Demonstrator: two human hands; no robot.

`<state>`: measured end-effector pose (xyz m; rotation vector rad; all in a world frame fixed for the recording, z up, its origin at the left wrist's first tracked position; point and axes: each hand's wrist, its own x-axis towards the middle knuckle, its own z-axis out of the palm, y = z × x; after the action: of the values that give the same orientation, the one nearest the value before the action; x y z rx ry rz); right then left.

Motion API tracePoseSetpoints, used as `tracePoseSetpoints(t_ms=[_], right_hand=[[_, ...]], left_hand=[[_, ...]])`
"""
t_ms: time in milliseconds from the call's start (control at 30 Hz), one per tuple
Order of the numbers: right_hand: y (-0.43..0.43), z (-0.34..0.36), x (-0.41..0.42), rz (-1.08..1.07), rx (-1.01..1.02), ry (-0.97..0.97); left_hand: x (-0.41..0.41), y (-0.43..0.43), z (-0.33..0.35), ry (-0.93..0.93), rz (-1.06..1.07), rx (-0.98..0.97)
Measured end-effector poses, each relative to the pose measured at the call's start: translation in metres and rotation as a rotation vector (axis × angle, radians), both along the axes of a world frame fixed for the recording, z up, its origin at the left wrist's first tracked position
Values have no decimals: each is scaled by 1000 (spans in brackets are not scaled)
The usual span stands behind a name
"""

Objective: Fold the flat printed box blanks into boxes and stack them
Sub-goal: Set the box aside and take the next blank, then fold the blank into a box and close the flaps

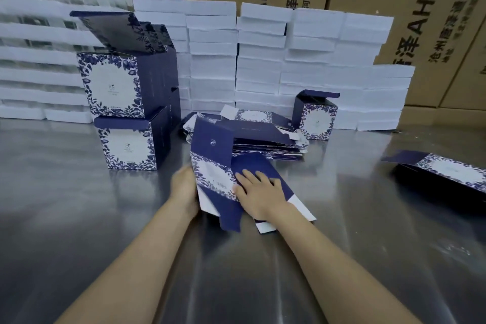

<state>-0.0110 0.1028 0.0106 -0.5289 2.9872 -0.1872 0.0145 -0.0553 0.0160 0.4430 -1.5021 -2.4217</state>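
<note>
A navy and white floral box blank [213, 166] stands half opened on the metal table [79, 218], its bottom flaps toward me. My left hand [184, 187] grips its left edge. Over its right navy panel my right hand [256, 191] lies with straight fingers, pressing it down. Behind it sits a pile of flat blanks [265, 144]. At the left, folded boxes [126, 144] are stacked two high, the upper ones [113, 84] with lids open. One small folded box [317, 118] stands alone at the right of the pile.
Another blank [447, 168] lies at the table's right edge. Stacks of white foam trays [263, 60] line the back, with brown cartons [420, 21] behind them. More white stacks [39, 47] fill the far left.
</note>
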Motion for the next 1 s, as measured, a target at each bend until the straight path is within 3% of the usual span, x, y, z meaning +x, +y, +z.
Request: tracePoseSetpoints(t_ms=[67, 133, 200, 233, 267, 333, 533, 667, 767, 933, 1000], right_hand=[[-4, -8, -2, -34, 62, 68], [-12, -10, -1, -72, 118, 191], [-15, -15, -1, -89, 70, 232], [-15, -18, -1, -85, 26, 206], [-13, -20, -3, -75, -1, 159], [-8, -20, -7, -70, -10, 71], [9, -22, -16, -76, -15, 43], [51, -18, -29, -239, 65, 53], [55, -17, -30, -255, 79, 101], [63, -20, -20, -217, -337, 193], [66, -15, -17, -267, -511, 263]], left_hand=[[-5, -13, 1, 39, 209, -397], [-4, -16, 1, 246, 313, -1002], [-4, -4, -8, 432, 58, -1622], [-4, 6, -15, 373, -165, -1765], [-3, 16, -20, 239, -328, -1758], [-6, 26, -24, -9, -433, -1702], [-6, -1, -23, -352, -373, -1857], [-6, -29, -21, -482, -333, -1883], [-2, -21, -22, -446, -280, -1789], [16, -33, -12, -14, 268, -1633], [20, -36, -2, 65, 392, -1353]])
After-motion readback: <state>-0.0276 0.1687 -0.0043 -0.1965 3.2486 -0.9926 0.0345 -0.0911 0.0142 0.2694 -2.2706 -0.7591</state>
